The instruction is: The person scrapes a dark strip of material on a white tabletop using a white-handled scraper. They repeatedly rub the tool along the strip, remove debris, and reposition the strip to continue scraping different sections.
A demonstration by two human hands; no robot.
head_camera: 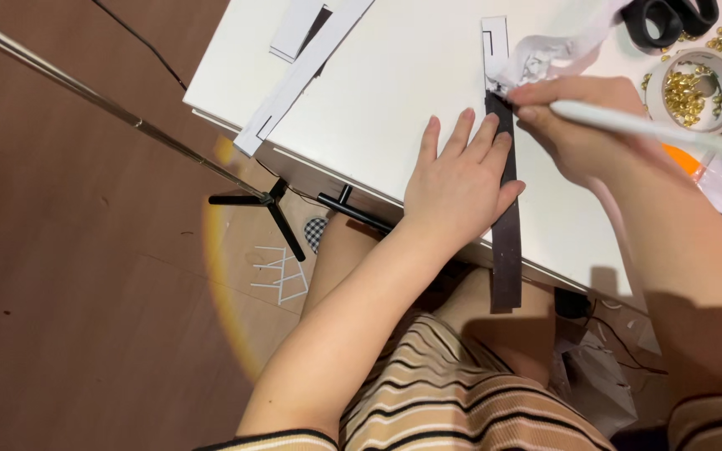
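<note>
A brown wooden floor (68,276) is seen at the far left, crossed by a thin metal pole (110,108) that runs down to a black tripod base (273,205) near the edge of a white table (394,75). A long white paper strip (302,75) is laid slantwise across the table's near-left corner.

The left hand (457,179) is laid flat on the table, palm down, its fingers (461,134) held straight and close together; the hand's right side is pressed onto a long dark strip (507,225), seemingly so that the strip is kept from shifting. The strip is placed lengthwise across the table, with its near end hanging past the table's edge above the lap, which is covered in striped fabric (453,392). A white cut-out paper template (495,46) is laid in line with the strip's far end.

The right hand (578,125) is curled at that far end, and a white pen-like tool (628,121) is pinched in its fingers, the tip being hidden behind the fingertips where the strip and template meet. Crumpled white paper (545,52) lies just beyond. At the far right, a tape roll filled with small gold fasteners (691,92) is set near black scissor handles (670,17)
</note>
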